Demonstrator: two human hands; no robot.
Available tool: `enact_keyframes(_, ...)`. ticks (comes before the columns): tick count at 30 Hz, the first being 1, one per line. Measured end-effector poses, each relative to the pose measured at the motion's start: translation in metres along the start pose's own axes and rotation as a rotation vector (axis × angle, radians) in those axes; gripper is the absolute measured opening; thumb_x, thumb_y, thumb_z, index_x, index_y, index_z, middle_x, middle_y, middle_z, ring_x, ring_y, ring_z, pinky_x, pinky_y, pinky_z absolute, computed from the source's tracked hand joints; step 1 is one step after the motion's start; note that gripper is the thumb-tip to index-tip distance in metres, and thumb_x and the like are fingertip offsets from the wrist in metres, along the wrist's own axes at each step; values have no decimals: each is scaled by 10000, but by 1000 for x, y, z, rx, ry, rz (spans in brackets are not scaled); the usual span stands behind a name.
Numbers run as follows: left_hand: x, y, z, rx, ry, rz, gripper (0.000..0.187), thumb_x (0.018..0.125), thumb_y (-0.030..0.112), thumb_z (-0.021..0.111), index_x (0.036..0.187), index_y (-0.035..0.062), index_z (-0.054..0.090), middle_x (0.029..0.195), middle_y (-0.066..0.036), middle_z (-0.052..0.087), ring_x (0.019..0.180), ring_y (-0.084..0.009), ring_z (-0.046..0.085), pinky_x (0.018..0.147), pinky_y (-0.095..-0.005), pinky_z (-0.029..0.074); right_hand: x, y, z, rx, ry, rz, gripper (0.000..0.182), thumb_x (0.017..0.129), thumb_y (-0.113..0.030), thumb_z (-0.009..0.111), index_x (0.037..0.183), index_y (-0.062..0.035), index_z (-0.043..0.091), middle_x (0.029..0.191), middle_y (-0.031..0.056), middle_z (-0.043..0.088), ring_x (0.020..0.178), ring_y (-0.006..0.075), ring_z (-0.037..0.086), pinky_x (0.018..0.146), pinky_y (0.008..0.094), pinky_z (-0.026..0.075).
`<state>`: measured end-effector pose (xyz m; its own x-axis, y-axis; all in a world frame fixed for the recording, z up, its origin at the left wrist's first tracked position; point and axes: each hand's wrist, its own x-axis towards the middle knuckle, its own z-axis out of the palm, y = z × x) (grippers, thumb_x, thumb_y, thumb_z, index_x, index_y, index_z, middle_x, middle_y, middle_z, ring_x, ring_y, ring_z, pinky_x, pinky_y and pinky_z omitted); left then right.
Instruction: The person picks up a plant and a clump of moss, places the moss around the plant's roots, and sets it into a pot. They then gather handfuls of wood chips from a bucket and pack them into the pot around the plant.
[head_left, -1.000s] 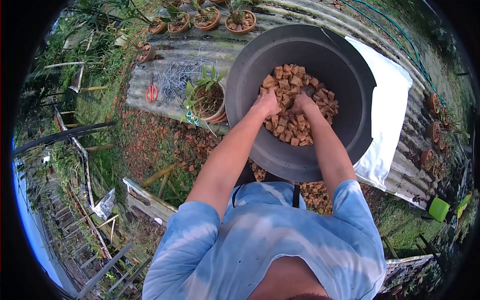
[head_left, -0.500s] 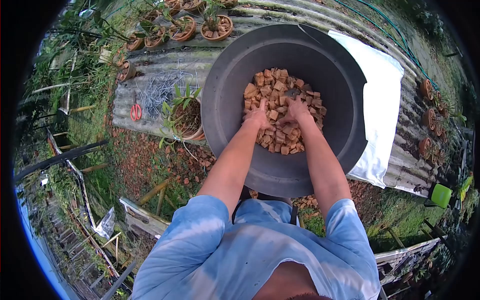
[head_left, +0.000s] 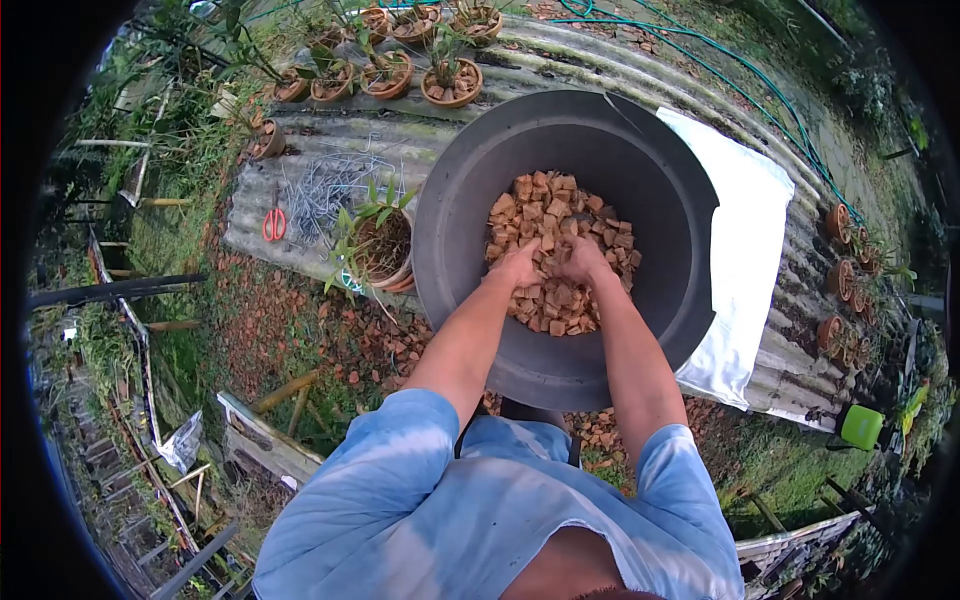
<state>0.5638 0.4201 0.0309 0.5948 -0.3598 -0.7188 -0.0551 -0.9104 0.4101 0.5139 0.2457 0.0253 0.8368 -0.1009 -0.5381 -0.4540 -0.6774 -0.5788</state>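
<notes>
A wide black tub (head_left: 460, 215) holds a heap of brown, cube-like coconut husk chips (head_left: 545, 210). Both of my hands are inside it, sunk into the near part of the heap. My left hand (head_left: 516, 265) has its fingers curled into the chips, with the tips partly covered. Close beside it on the right, my right hand (head_left: 582, 262) is cupped around chips from the other side. A narrow gap with chips in it lies between the two hands. Exactly how many pieces each hand grips is hidden.
The tub stands on a corrugated sheet (head_left: 415, 118) beside a white sack (head_left: 755, 200). Left of it are a potted orchid (head_left: 383, 245), a pile of wires (head_left: 335, 190) and red-handled scissors (head_left: 274, 224). Several clay pots (head_left: 452, 84) line the back; a green hose (head_left: 760, 75) runs behind.
My hands have drawn closer together, their spread fingers now curled into the chips. The camera view has shifted, so the tub sits lower in the picture.
</notes>
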Motion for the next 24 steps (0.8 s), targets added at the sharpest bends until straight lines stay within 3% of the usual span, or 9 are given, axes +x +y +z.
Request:
enact_keyframes(2, 12, -8, 7, -162, 41, 38, 936, 732, 391, 874, 1534, 298, 399, 1531, -208, 445, 1418, -374, 438, 1158, -474, 391, -3, -3, -5, 150, 2, -42, 614, 645, -263, 923, 1159, -110, 625, 1080, 152, 671, 1023, 296, 682, 892, 395, 554)
enact_keyframes(3, 13, -8, 8, -259, 177, 155, 774, 771, 297, 850, 1461, 279, 500, 1304, -165, 633, 1210, -351, 623, 970, -481, 542, -8, -12, -9, 277, 4, -41, 577, 705, -273, 921, 1157, -99, 608, 941, 97, 682, 874, 212, 696, 734, 348, 562)
enact_keyframes(6, 5, 5, -10, -763, -74, 6, 727, 792, 141, 805, 1445, 241, 501, 1062, -86, 687, 932, -253, 700, 697, -417, 607, -36, -38, -37, 581, -45, 128, 580, 763, -264, 904, 1211, -103, 574, 959, 77, 671, 782, 170, 685, 680, 330, 581)
enact_keyframes(7, -6, 13, -20, -838, -78, -6, 679, 836, 54, 727, 1443, 219, 472, 1116, -37, 648, 994, -178, 670, 674, -401, 628, -39, -40, -39, 786, -92, 126, 595, 814, -268, 875, 1282, -128, 535, 1028, 67, 668, 865, 190, 681, 739, 371, 606)
enact_keyframes(14, -105, 40, -65, -1446, -256, 310, 683, 851, -20, 650, 1468, 143, 406, 1326, -104, 543, 1198, -269, 612, 899, -504, 618, -99, -75, -58, 1185, 60, -194, 543, 908, -212, 789, 1367, -164, 503, 1178, 50, 638, 1033, 205, 654, 802, 387, 596)
enact_keyframes(18, -123, 45, -56, -1659, -168, 421, 606, 933, 289, 750, 1421, 165, 413, 1263, -77, 553, 1122, -223, 630, 854, -473, 618, -91, -72, -32, 653, 346, -549, 505, 939, -187, 749, 1368, -130, 489, 1208, 57, 617, 1065, 212, 643, 825, 357, 576)
enact_keyframes(19, -131, 50, -54, -1526, -27, 369, 630, 904, 447, 765, 1371, 171, 444, 1196, -51, 573, 990, -172, 655, 821, -389, 621, -93, -72, -30, 435, 437, -662, 506, 949, -179, 730, 1384, -127, 477, 1255, 78, 578, 1054, 215, 641, 801, 355, 591)
enact_keyframes(20, -139, 53, -51, -1474, 37, 253, 597, 901, 428, 773, 1344, 170, 466, 1134, -39, 588, 910, -141, 662, 812, -313, 615, -95, -71, -27, 490, 387, -607, 507, 953, -195, 724, 1388, -126, 474, 1268, 82, 566, 1066, 212, 631, 781, 347, 595)
enact_keyframes(24, -134, 43, -49, -1415, 154, 296, 573, 884, 307, 776, 1364, 156, 501, 1107, -29, 606, 884, -118, 642, 740, -288, 573, -133, -95, -42, 843, 166, -381, 431, 962, -243, 725, 1318, -114, 517, 1237, 68, 575, 1091, 185, 600, 772, 325, 578)
